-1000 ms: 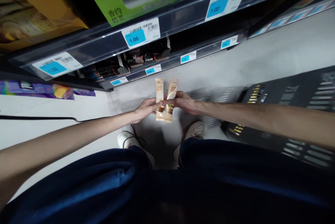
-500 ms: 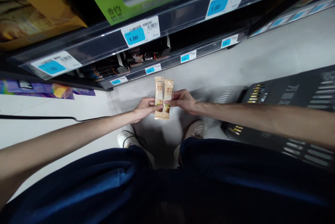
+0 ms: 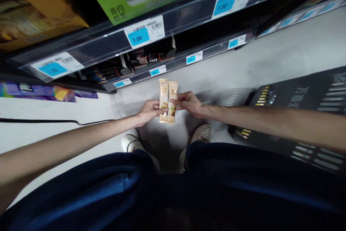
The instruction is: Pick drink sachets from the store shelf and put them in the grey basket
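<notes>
The left hand (image 3: 151,112) pinches 1 milk-tea stick sachet (image 3: 163,96) in its fingertips; the right hand (image 3: 189,103) pinches a 2nd sachet (image 3: 173,90) beside those fingers. Pairing seems underway; next calls for light, even pinches

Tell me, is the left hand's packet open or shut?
Shut, it seems: the packet in the left hand shows no torn end.

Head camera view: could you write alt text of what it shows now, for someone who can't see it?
A person's bare left hand and right hand hold two slim, shiny cream-coloured packets side by side above a pale grey floor. Ahead is a dark shelf unit with blue-and-white price labels; a dark grey slotted container is to the right.
</notes>
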`<action>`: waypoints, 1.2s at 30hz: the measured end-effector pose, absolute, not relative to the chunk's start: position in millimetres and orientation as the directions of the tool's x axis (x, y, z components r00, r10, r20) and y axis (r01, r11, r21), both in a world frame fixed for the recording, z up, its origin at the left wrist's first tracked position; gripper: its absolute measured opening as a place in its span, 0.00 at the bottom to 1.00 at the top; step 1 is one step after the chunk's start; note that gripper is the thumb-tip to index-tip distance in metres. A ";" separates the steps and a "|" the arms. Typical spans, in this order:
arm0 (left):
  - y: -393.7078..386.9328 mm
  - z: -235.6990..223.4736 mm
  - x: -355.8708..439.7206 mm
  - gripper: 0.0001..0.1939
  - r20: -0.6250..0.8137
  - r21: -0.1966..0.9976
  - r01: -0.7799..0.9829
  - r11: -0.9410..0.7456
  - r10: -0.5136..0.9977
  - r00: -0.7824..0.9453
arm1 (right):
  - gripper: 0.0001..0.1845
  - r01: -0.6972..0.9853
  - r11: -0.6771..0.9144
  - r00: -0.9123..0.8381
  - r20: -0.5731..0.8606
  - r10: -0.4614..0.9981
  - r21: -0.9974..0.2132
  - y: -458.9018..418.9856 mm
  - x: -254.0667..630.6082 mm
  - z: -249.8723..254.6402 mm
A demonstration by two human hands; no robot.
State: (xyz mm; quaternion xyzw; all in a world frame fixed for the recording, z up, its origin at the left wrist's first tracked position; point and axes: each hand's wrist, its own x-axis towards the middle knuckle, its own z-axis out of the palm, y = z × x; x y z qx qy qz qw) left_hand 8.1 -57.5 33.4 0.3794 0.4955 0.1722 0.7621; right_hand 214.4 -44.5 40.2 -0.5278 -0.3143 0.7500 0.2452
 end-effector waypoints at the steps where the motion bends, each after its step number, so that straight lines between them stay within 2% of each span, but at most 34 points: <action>1: -57.7 33.2 7.9 0.24 -0.626 0.749 0.118 0.652 0.637 0.450 | 0.22 -0.036 -0.682 -0.317 -0.639 0.700 -0.730 -45.0 214.1 40.8; 17: -59.1 32.7 11.2 0.23 -0.630 0.739 0.109 0.665 0.624 0.462 | 0.22 -0.020 -0.673 -0.139 -0.665 0.734 -0.739 -44.7 210.9 39.9; 24: -59.5 32.6 10.2 0.23 -0.632 0.749 0.121 0.652 0.647 0.426 | 0.21 -0.058 -0.671 -0.335 -0.619 0.710 -0.739 -45.1 212.7 43.7; 29: -59.4 33.4 9.8 0.24 -0.626 0.763 0.135 0.632 0.671 0.397 | 0.20 -0.066 -0.713 -0.360 -0.650 0.669 -0.698 -44.7 214.9 44.0; 36: -58.5 35.1 11.2 0.24 -0.636 0.756 0.132 0.641 0.674 0.375 | 0.19 -0.084 -0.706 -0.349 -0.643 0.682 -0.703 -45.4 214.1 45.4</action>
